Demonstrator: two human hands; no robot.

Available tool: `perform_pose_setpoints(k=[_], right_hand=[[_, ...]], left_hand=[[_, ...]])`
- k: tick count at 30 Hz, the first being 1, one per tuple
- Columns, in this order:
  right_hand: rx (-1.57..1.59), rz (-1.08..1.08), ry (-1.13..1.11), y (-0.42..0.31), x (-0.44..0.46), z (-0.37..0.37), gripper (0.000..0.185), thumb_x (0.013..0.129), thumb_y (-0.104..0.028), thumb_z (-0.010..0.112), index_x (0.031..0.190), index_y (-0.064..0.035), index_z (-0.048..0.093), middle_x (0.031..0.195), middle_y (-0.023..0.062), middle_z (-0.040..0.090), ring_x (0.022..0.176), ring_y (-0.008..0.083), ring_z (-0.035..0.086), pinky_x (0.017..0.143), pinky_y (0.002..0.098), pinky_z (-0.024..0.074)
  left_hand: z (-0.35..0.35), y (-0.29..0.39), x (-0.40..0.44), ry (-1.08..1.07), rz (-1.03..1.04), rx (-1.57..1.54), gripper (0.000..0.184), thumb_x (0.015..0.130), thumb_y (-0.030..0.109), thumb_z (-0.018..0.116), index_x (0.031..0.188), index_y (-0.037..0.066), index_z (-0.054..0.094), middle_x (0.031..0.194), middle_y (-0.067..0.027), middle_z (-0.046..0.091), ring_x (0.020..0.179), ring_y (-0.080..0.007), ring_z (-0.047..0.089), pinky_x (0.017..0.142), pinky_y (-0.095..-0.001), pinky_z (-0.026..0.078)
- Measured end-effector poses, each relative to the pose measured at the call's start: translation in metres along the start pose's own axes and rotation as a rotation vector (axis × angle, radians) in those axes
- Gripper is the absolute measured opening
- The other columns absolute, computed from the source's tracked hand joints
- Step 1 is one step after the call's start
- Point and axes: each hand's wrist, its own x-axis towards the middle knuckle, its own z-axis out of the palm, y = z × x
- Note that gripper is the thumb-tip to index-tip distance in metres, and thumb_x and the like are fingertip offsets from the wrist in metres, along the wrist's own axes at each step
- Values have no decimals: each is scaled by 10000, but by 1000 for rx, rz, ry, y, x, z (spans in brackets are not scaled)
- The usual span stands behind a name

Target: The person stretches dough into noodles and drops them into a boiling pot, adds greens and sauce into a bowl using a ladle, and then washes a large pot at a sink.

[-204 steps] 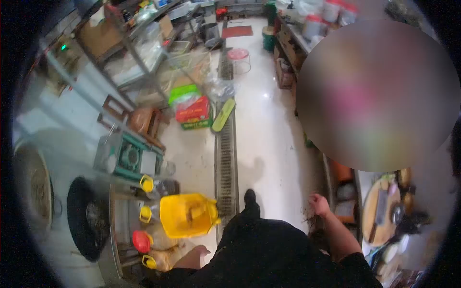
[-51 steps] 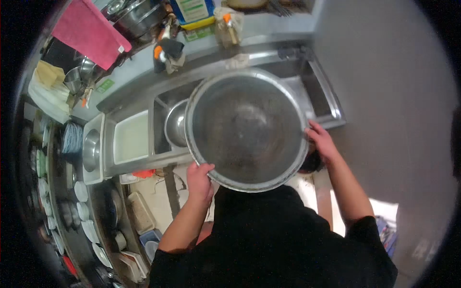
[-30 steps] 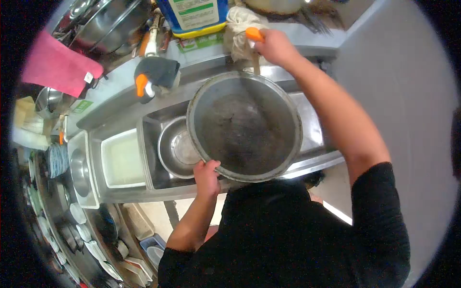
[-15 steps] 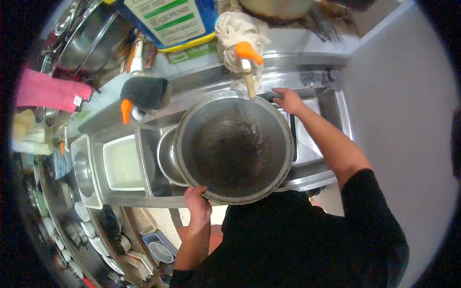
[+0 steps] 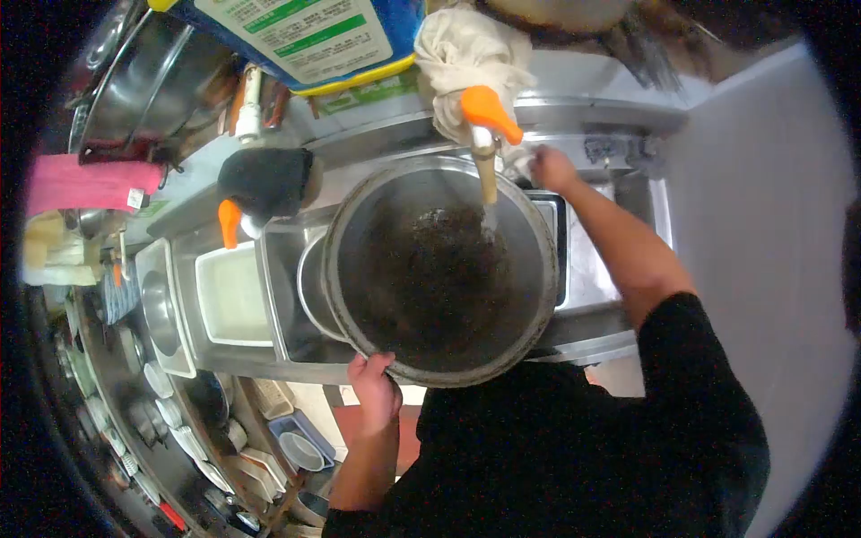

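Note:
A large, dark-bottomed metal pot sits over the sink with its mouth facing up. At its near left rim, my left hand is closed on the edge. My right hand is beyond the far right rim, fingers curled and slightly blurred, beside a pale, cloth-like patch; what it grips, if anything, I cannot make out. From the tap, which has an orange lever, water runs into the pot. A cream cloth is wrapped around the tap's base.
Left of the pot lie a steel bowl and a white tub in the sink compartments. Another orange-levered tap has a dark cloth. A blue container stands behind. Dish shelves line the lower left; a wall rises right.
My right hand has moved off the pot's far right rim and curled its fingers. My left hand stays on the near rim. The water stream under the tap now shows more plainly.

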Motion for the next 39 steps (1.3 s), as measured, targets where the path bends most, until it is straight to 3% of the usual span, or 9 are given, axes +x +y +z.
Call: perform_pose_setpoints(k=[1,7,16,23,26,30,34,37,39], right_hand=[[180,54,247,6,-13,-4,228,834,-216,542,942,-21,590,806,141,634,809,271,626,726,392,494],[743,-170,139,-38,-128,-86,101,848,-117,580,895,-30,559,754,-13,547,713,58,485,654,220,413],[149,170,-10,-50,-106,63,280,777,-219,605,940,5,568,815,206,619,835,368,609,719,452,475],[579,-337,-296,-154,-69,155,571,798,-361,617,1255,-74,429,1264,192,457,1188,373,409,1017,418,321],[400,-616,-423,-163,-141,134,601,722,-331,678,1241,-119,460,1189,204,524,1133,410,462,952,486,381],[-280,-205,-848,-95,-121,80,561,606,-278,721,1111,-88,571,1030,178,598,972,367,568,782,471,489],[87,7,56,-93,-67,42,388,846,-232,505,1132,30,489,1071,244,531,1043,374,525,865,444,452],[888,96,105,-121,-11,90,392,897,-283,444,1131,32,449,1095,242,504,1061,393,494,910,439,402],[914,-242,126,-160,-14,85,403,913,-319,434,1160,-4,476,1105,217,522,1082,361,496,924,389,408]], left_hand=[[5,-2,3,-4,-6,-7,109,668,-50,541,754,12,565,738,-30,581,685,-133,536,697,-255,409],[43,-13,24,-164,-107,130,88,715,-24,550,786,23,571,738,-5,571,673,-106,502,638,-251,387],[48,-51,41,-252,-47,147,180,720,-8,537,891,-2,594,816,-20,589,735,-129,523,686,-267,409],[50,-52,37,-201,-2,263,88,702,76,594,765,49,538,711,-29,527,632,-160,486,568,-309,381],[53,-48,40,-111,-31,183,71,709,91,592,732,55,536,712,-39,525,633,-170,484,571,-319,386],[37,-59,43,-166,15,415,207,724,43,550,925,-5,570,891,-58,588,800,-167,531,739,-288,405],[46,-52,39,-100,-220,101,284,727,38,544,998,-40,583,944,-67,618,843,-180,553,789,-283,416],[48,-44,42,-222,-165,296,273,724,55,553,972,-49,598,901,-80,633,813,-187,565,770,-288,427],[51,-38,45,-274,-58,662,255,721,69,561,940,-50,612,860,-99,645,787,-183,574,751,-291,433]])
